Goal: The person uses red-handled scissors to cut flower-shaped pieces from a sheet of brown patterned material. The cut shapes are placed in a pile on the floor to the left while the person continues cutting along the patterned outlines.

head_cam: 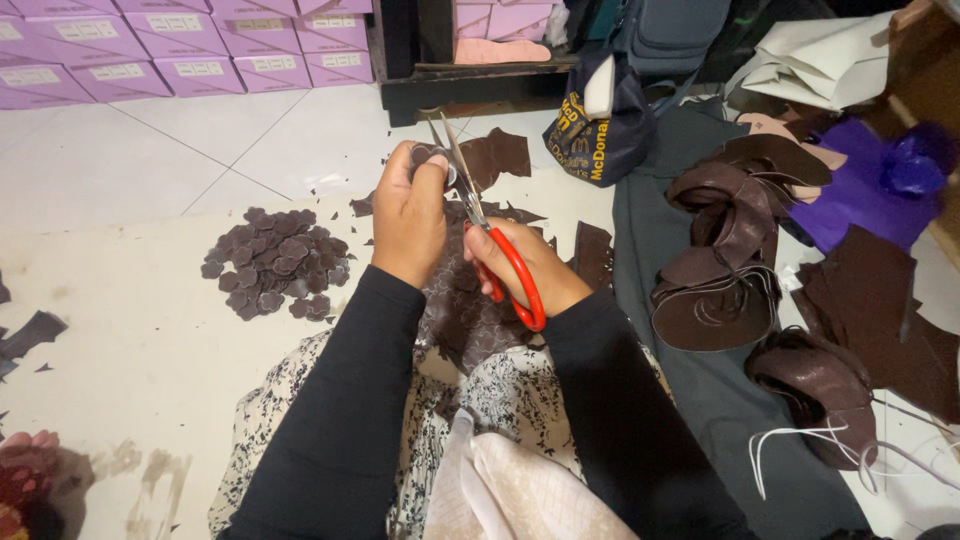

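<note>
Here, at the far left edge, a few dark brown scraps (28,335) lie on the pale mat (130,330), and in the bottom-left corner someone else's fingertips (28,440) just show. Along the top left, lilac shoeboxes (190,45) are stacked in rows on the white tiled floor, each with a pale rectangular label on its end; about a dozen show, some cropped by the frame. Below them sits a heap of small dark brown cut-out pieces (275,265), too many and too overlapped to count. The left hand (408,215), its black sleeve rising from the lap, is raised with the back toward the camera, fingers curled and thumb pinching one small brown cut-out (432,158). Just beside it, the right hand (525,268) is closed through the red handles of one pair of scissors (485,235), whose steel blades angle up to the left and meet the held piece. Under both hands a patterned brown leather sheet (465,315) drapes over the lap. Further right, a dark blue bag (600,125) with yellow lettering stands on the floor. A pile of curled brown leather strips (725,260) follows, then purple fabric (865,195) and flat brown sheets (875,310) at the right edge.
</note>
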